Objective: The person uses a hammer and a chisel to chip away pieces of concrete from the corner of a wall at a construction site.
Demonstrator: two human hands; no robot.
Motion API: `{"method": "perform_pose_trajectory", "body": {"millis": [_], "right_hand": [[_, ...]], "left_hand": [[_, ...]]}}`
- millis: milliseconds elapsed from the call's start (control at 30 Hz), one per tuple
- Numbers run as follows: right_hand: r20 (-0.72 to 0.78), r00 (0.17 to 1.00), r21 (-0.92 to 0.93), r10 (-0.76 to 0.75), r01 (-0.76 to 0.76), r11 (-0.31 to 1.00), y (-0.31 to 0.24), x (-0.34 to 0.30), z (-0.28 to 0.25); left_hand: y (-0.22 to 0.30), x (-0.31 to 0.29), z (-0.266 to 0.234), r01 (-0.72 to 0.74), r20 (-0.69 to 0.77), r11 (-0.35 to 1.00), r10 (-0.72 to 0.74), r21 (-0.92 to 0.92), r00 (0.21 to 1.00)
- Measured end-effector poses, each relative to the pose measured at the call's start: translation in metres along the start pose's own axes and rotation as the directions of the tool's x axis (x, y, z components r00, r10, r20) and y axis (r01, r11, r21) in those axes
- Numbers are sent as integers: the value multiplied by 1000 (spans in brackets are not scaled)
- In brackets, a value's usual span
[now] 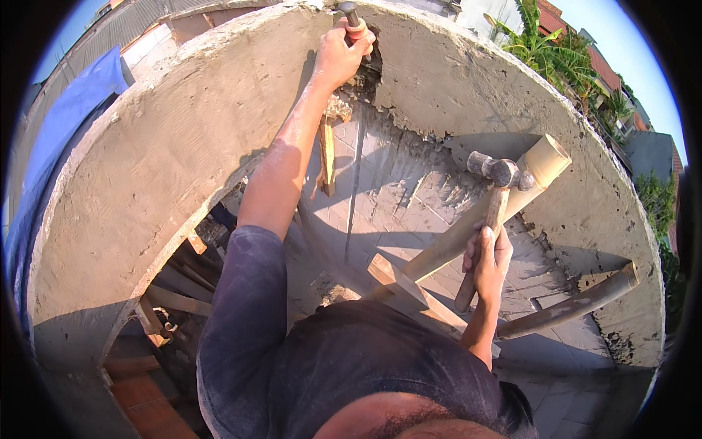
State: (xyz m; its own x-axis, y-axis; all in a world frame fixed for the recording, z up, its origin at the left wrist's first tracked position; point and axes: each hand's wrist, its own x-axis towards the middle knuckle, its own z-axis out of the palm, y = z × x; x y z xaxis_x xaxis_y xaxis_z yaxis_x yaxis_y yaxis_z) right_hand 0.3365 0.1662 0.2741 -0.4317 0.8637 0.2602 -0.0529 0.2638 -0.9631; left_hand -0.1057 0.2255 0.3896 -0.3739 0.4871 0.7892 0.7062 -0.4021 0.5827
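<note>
Far ahead at the wall's broken corner, my left hand [342, 57] is closed round a metal chisel [349, 12]. The chisel's flat-topped end sticks up above my fist, and its tip is hidden. A rough gap [368, 73] in the concrete wall [446, 80] lies right beside this hand. My right hand [490, 257] grips the wooden handle of a ball-peen hammer [503, 173], low to the right near my body. The hammer's head points up and away, apart from the chisel.
A thick bamboo pole [475, 219] slants up against the wall on the right, with a second pole [570, 301] lower down. A wood strip [327, 157] hangs under the gap. Planks [150, 399] lie below the opening at left. A blue tarp [66, 139] drapes outside.
</note>
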Motion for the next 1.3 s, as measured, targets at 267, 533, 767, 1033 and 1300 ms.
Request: {"method": "perform_pose_trajectory", "body": {"millis": [267, 533, 767, 1033, 1300], "right_hand": [[-11, 1000, -7, 25, -25, 1000, -5, -1, 0], [-26, 999, -53, 38, -40, 998, -7, -2, 1], [1, 1000, -67, 26, -26, 997, -7, -2, 2], [26, 999, -122, 21, -18, 992, -8, 0, -6], [4, 999, -196, 35, -33, 980, -14, -1, -8]], "left_hand": [[15, -3, 2, 19, 29, 982, -24, 188, 999], [20, -21, 5, -20, -33, 985, 26, 169, 999], [14, -97, 12, 131, -478, 955, -249, -265, 842], [-54, -179, 82, 333, -457, 719, -663, -610, 594], [-64, -326, 58, 888, 167, 458, -872, -47, 459]]}}
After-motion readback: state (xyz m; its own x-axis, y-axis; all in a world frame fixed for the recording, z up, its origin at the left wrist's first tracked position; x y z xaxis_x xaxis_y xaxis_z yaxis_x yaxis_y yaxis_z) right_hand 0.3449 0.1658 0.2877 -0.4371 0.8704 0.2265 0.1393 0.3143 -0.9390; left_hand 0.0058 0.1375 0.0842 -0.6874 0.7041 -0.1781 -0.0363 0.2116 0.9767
